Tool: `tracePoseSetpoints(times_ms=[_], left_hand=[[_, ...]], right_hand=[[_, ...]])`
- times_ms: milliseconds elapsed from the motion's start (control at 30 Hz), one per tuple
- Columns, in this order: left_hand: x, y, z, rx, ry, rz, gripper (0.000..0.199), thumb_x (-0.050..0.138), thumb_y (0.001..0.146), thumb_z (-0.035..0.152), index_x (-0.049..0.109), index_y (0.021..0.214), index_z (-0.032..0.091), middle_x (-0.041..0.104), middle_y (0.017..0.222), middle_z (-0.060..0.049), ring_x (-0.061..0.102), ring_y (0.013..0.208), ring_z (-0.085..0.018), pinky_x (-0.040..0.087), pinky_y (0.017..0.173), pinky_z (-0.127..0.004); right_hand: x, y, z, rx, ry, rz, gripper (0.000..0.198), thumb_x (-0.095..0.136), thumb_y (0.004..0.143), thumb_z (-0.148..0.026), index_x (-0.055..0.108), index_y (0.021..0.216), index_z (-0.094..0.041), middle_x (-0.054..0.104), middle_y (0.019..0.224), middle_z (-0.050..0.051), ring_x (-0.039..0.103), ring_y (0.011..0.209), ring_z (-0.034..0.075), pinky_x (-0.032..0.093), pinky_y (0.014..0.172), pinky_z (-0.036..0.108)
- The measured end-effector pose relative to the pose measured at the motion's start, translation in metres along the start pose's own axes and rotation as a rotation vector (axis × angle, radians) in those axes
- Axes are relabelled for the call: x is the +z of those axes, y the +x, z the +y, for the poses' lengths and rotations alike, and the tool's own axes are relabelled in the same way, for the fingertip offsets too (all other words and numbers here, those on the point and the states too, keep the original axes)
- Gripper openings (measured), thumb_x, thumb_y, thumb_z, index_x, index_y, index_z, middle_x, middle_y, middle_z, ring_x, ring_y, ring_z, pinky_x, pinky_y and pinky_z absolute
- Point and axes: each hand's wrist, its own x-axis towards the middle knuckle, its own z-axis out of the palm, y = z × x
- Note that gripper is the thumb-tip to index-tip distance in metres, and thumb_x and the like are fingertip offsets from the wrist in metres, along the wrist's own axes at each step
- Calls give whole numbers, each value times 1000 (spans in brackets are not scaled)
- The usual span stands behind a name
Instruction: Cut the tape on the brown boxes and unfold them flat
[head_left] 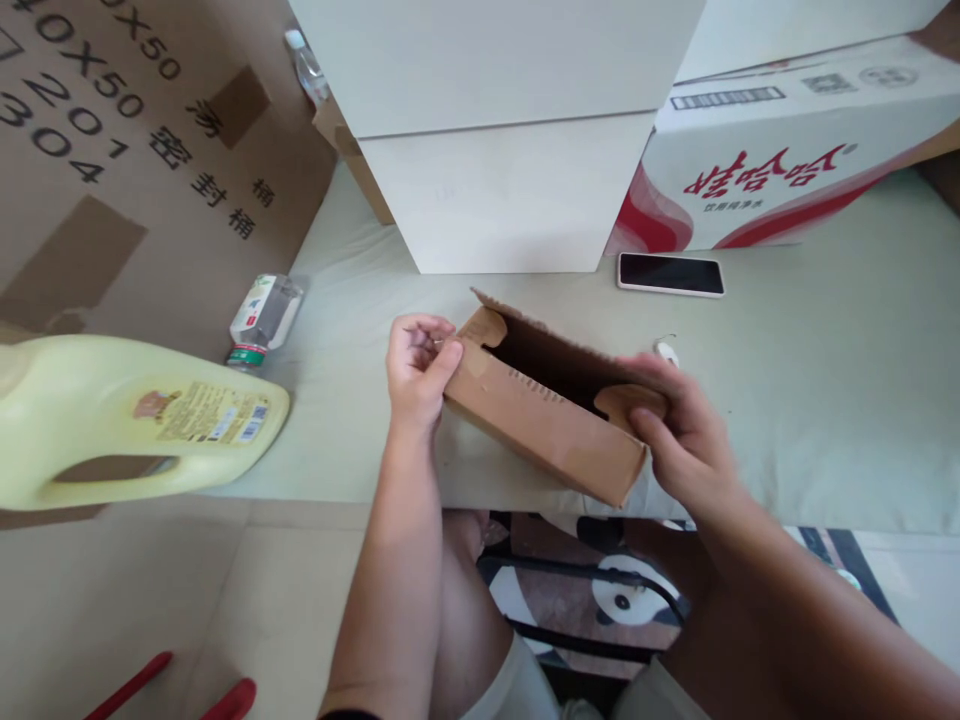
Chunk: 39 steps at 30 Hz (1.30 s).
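Between my hands is a small brown cardboard box (pixel 536 405), tilted, with its top open and its inside dark. My left hand (pixel 421 368) grips the box's left end, thumb on the near side by the corner. At the other end, my right hand (pixel 686 425) holds the box with the thumb against the rounded end flap (pixel 628 402). The raised back flap runs along the far edge. What lies inside, if anything, is hidden in shadow.
A phone (pixel 671 275) and a small white object (pixel 666 351) lie on the pale green cloth (pixel 817 400). White boxes (pixel 510 200) and a red-and-white carton (pixel 757 170) stand behind. Leftward are a plastic bottle (pixel 266 318), a yellow jug (pixel 217 400) and a large carton (pixel 165 220).
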Motion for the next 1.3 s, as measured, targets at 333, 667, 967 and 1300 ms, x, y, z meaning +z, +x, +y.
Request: tracePoseSetpoints(times_ms=[333,667,967,1300], left_hand=[[-25,9,13,-114,250,-200,26,73,82,50,85,89,29,76,119,-6,65,120,-29,46,113,-48],[-9,5,-6,-536,18,270,21,67,78,38,79,85,22,78,91,-3,71,94,-21,55,80,-30],[27,-27,-6,-1061,173,-716,99,37,63,104,74,92,17,71,65,-9,65,53,-20,38,45,-28],[13,-4,-17,-196,238,31,69,67,72,81,61,119,32,66,129,-9,69,105,-23,56,86,-36]], right_hand=[[3,2,18,164,315,50,45,53,95,-57,58,132,-32,64,140,8,62,129,30,49,109,52],[4,4,17,196,364,-217,61,47,96,-70,58,142,-33,54,157,7,49,148,31,40,122,54],[-17,8,7,-165,86,-47,46,57,99,-44,59,145,-37,45,165,3,43,152,30,36,125,53],[-13,6,-6,2,116,-161,27,62,97,-40,78,114,-27,57,154,11,56,141,30,47,115,51]])
